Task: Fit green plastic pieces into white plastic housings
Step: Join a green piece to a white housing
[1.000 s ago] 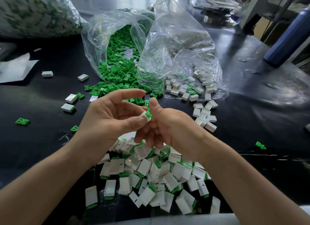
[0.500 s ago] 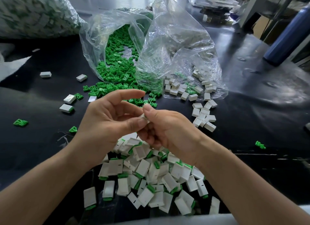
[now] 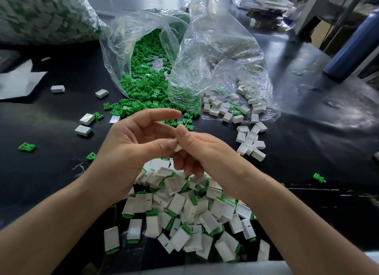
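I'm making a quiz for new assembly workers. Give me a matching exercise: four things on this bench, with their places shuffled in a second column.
Things
1. green pieces
2. empty white housings
3. fitted housings
4. held housing

Places
a. pinched between left hand and right hand
b. heaped nearest the person
c. spilling from the clear bag
d. loose on the table, further right

Pairs: 1-c, 2-d, 3-b, 4-a

Head-worn view — forward and down, close over left hand [image 3: 131,151], right hand [image 3: 207,153], table [image 3: 307,151]
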Demonstrator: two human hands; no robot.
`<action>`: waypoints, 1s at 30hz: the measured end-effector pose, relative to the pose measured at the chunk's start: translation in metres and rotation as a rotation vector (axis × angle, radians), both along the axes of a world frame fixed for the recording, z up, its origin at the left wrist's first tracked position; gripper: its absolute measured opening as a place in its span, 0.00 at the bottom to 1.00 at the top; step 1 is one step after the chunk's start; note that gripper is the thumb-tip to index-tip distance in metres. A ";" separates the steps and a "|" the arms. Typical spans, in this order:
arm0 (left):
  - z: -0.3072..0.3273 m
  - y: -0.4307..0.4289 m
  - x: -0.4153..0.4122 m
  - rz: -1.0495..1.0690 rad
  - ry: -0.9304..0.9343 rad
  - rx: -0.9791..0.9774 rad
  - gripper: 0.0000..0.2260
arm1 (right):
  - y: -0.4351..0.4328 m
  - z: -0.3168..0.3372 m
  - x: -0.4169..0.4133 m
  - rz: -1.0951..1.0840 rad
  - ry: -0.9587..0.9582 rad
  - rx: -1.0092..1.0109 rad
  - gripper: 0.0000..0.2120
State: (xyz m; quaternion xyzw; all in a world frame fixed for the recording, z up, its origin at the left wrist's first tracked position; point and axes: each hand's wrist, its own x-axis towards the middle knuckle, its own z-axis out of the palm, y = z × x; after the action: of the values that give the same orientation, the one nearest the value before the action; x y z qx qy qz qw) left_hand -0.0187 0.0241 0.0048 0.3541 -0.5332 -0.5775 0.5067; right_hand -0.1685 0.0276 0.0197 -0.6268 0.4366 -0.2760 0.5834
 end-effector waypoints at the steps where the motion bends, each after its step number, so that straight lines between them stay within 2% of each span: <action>1: 0.000 0.001 -0.001 0.005 0.004 0.000 0.16 | 0.000 -0.001 -0.001 0.007 0.016 0.010 0.21; 6: 0.001 0.002 -0.002 -0.009 0.025 -0.014 0.16 | 0.000 -0.005 0.001 -0.027 0.022 -0.001 0.21; 11: -0.001 0.001 -0.004 -0.001 0.080 0.007 0.20 | -0.001 -0.011 0.007 -0.095 0.195 -0.172 0.19; 15: -0.001 0.002 -0.007 0.042 0.117 0.031 0.17 | 0.001 -0.010 0.009 -0.112 0.288 -0.226 0.22; 30: 0.000 0.004 -0.007 0.046 0.155 0.039 0.17 | 0.004 -0.010 0.012 -0.143 0.349 -0.356 0.21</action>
State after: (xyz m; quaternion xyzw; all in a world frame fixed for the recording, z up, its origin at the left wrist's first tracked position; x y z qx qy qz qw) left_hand -0.0261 0.0285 0.0049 0.3302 -0.4726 -0.6019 0.5526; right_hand -0.1569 0.0317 0.0101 -0.7251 0.5184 -0.2767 0.3590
